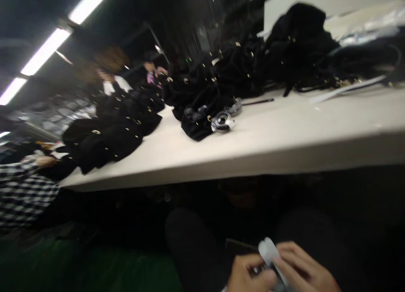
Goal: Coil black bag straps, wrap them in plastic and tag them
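Low in the view, above my lap, my left hand (248, 275) and my right hand (305, 269) are close together. Between them is a pale grey piece with a rounded, doubled end (268, 249), its lower part covered by my fingers. My left thumb and fingers pinch it from one side, while the right fingers curl round the other. Something small and shiny shows by the left thumb, too blurred to name. A thin brownish strip (242, 244) lies just beyond the left hand.
Across the white table (268, 136) lie heaps of black fabric pieces (107, 136) with gold-coloured metal bits. A coiled clear-and-metal object (222, 121) rests near its front edge. A person in a checked sleeve (25, 191) sits at left, with others behind the table.
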`<state>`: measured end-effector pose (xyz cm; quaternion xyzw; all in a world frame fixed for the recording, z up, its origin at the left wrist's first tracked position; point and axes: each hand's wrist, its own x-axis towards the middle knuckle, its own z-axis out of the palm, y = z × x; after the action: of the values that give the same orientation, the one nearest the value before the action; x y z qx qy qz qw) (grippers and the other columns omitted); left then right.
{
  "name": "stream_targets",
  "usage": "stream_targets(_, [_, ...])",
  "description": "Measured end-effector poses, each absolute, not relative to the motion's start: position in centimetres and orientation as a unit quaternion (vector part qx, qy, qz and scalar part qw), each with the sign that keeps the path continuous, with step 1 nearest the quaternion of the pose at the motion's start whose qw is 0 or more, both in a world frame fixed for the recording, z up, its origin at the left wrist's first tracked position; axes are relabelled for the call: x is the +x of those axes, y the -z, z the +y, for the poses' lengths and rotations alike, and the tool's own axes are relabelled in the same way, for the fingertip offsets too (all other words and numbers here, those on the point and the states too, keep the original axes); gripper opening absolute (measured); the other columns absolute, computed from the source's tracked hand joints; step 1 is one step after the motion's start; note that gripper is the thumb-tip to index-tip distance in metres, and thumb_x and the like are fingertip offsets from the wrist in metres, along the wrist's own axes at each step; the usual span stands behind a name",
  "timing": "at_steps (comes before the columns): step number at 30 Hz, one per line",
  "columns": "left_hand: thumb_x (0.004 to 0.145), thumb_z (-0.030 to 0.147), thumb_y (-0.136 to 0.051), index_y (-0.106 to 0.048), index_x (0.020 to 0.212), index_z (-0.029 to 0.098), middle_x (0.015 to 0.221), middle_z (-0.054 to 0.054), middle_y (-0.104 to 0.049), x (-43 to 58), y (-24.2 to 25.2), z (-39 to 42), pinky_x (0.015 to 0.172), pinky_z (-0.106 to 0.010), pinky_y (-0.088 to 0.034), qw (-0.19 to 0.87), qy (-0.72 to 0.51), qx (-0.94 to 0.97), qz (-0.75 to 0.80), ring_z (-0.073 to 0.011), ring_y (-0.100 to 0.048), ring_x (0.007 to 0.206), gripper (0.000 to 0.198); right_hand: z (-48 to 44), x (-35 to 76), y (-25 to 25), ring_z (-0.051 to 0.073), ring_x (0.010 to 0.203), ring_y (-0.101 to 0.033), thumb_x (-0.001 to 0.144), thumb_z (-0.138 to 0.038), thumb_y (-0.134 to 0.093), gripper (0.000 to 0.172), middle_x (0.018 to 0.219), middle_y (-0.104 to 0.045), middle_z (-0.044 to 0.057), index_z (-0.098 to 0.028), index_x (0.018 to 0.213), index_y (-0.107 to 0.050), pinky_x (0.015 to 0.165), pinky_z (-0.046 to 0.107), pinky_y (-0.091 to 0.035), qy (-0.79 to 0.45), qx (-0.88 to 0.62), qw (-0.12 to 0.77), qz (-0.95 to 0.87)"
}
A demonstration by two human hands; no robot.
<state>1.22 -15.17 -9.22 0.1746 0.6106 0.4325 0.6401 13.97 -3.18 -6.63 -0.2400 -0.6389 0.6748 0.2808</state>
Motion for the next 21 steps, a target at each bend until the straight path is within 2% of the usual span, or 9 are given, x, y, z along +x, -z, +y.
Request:
stream_targets(1, [0.072, 0.051, -0.076, -0.073, 0.104, 0.019, 0.105, -0.006, -0.071, 1.6, 9.1, -15.4, 0.090, -0.037, -0.051, 0.641, -0.433, 0.173, 0.610, -0.0275, -0.061, 0.103, 0.045, -4.2, 14.7, 7.0, 0.024, 0.057, -0.063, 0.074, -0.039, -0.067, 0.009, 0.068, -0.066, 0.005, -0.037, 0.076, -0.075, 0.041, 0.032, -0.043, -0.676, -0.342, 0.264, -0.597])
stream_targets(2, [0.071, 0.051, -0.076, -0.075, 0.103, 0.016, 0.101, -0.008, -0.072, 1.8, 9.1, -15.6, 0.090, -0.037, -0.049, 0.608, -0.445, 0.215, 0.621, -0.0286, -0.062, 0.101, 0.048, -5.1, 15.2, 7.4, 0.019, 0.051, -0.056, 0.074, -0.041, -0.070, 0.013, 0.063, -0.063, 0.005, -0.028, 0.072, -0.074, 0.042, 0.030, -0.042, -0.683, -0.421, 0.233, -0.549])
stream_targets(4, [0.071, 0.049, -0.077, -0.074, 0.106, 0.014, 0.100, -0.009, -0.072, 2.2, 9.5, -15.8, 0.084, -0.034, -0.050, 0.581, -0.450, 0.231, 0.637, -0.0268, -0.064, 0.094, 0.050, -5.9, 16.0, 8.4, 0.012, 0.045, -0.045, 0.070, -0.044, -0.076, 0.025, 0.057, -0.057, 0.001, -0.021, 0.076, -0.071, 0.040, 0.025, -0.034, -0.731, -0.473, 0.206, -0.446])
stream_targets(8, [0.072, 0.041, -0.078, -0.072, 0.109, 0.013, 0.092, -0.007, -0.071, 2.0, 10.7, -16.5, 0.066, -0.026, -0.048, 0.592, -0.407, 0.214, 0.662, -0.0191, -0.063, 0.076, 0.047, -6.2, 17.2, 10.4, 0.009, 0.049, -0.048, 0.078, -0.048, -0.072, 0.033, 0.059, -0.059, 0.000, -0.016, 0.084, -0.064, 0.048, 0.022, -0.038, -0.793, -0.441, 0.180, -0.379])
stream_targets(13, [0.072, 0.040, -0.079, -0.071, 0.111, 0.013, 0.092, -0.008, -0.070, 1.8, 11.5, -17.3, 0.062, -0.025, -0.046, 0.598, -0.400, 0.229, 0.655, -0.0169, -0.061, 0.071, 0.048, -6.5, 18.2, 10.4, 0.011, 0.051, -0.054, 0.088, -0.048, -0.061, 0.032, 0.059, -0.062, 0.000, -0.016, 0.090, -0.061, 0.051, 0.022, -0.044, -0.797, -0.406, 0.113, -0.432])
stream_targets(15, [0.073, 0.041, -0.078, -0.070, 0.112, 0.012, 0.089, -0.008, -0.070, 1.7, 11.5, -17.2, 0.059, -0.024, -0.045, 0.593, -0.384, 0.238, 0.666, -0.0161, -0.060, 0.067, 0.050, -6.6, 18.3, 10.1, 0.010, 0.053, -0.055, 0.086, -0.045, -0.064, 0.029, 0.072, -0.067, 0.003, -0.016, 0.083, -0.062, 0.051, 0.022, -0.045, -0.794, -0.394, 0.105, -0.450])
stream_targets(18, [0.079, 0.043, -0.072, -0.069, 0.111, 0.014, 0.094, -0.008, -0.071, 1.8, 11.0, -16.8, 0.065, -0.025, -0.048, 0.574, -0.371, 0.261, 0.682, -0.0185, -0.063, 0.075, 0.044, -6.4, 18.0, 9.7, 0.006, 0.054, -0.054, 0.082, -0.040, -0.068, 0.029, 0.109, -0.066, 0.008, -0.014, 0.070, -0.062, 0.049, 0.022, -0.044, -0.789, -0.392, 0.108, -0.461])
stream_targets(19, [0.082, 0.044, -0.068, -0.069, 0.110, 0.015, 0.096, -0.007, -0.071, 1.9, 10.8, -16.7, 0.070, -0.025, -0.048, 0.562, -0.373, 0.274, 0.686, -0.0194, -0.064, 0.081, 0.040, -6.3, 17.9, 9.7, 0.005, 0.054, -0.054, 0.081, -0.039, -0.069, 0.029, 0.115, -0.063, 0.009, -0.014, 0.068, -0.061, 0.047, 0.021, -0.043, -0.787, -0.396, 0.106, -0.461])
stream_targets(21, [0.089, 0.042, -0.059, -0.069, 0.106, 0.016, 0.096, -0.005, -0.071, 2.0, 10.3, -16.4, 0.076, -0.024, -0.047, 0.532, -0.375, 0.303, 0.696, -0.0191, -0.064, 0.087, 0.033, -6.1, 17.7, 9.7, 0.005, 0.052, -0.054, 0.080, -0.037, -0.069, 0.029, 0.114, -0.063, 0.009, -0.013, 0.065, -0.061, 0.044, 0.021, -0.041, -0.784, -0.408, 0.094, -0.458])
